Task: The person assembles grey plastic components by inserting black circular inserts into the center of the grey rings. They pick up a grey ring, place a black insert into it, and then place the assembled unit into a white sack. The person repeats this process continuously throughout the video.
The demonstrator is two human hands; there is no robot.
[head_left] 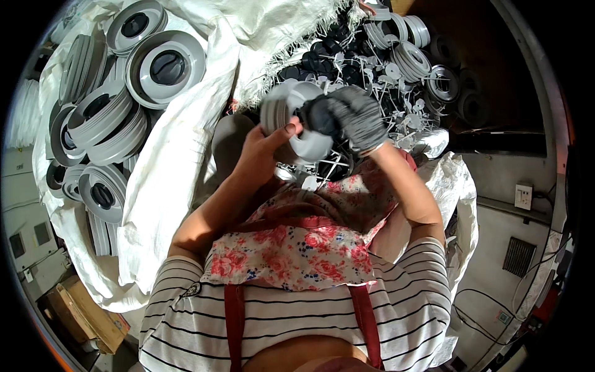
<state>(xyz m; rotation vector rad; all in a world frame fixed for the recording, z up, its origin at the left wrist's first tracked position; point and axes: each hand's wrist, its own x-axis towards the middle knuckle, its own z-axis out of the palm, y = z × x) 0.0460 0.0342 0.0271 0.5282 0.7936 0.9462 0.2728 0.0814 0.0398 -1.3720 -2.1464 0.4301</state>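
Note:
My bare left hand grips a round grey plastic piece with a ribbed side, holding it tilted over my lap; motion blurs it somewhat. My right hand wears a striped grey and black glove, and its fingers are curled in against the middle of that piece. Something black shows at those fingers, but whether it is a cap or the glove's own dark fingertips is unclear. Just beyond both hands lies a heap of small white stemmed discs mixed with black round caps.
At the left, a white woven sack bears several grey round pieces with black centres. More grey rings lie at the far right beside dark rings. A cardboard box stands low on the left, and a wall socket is on the right.

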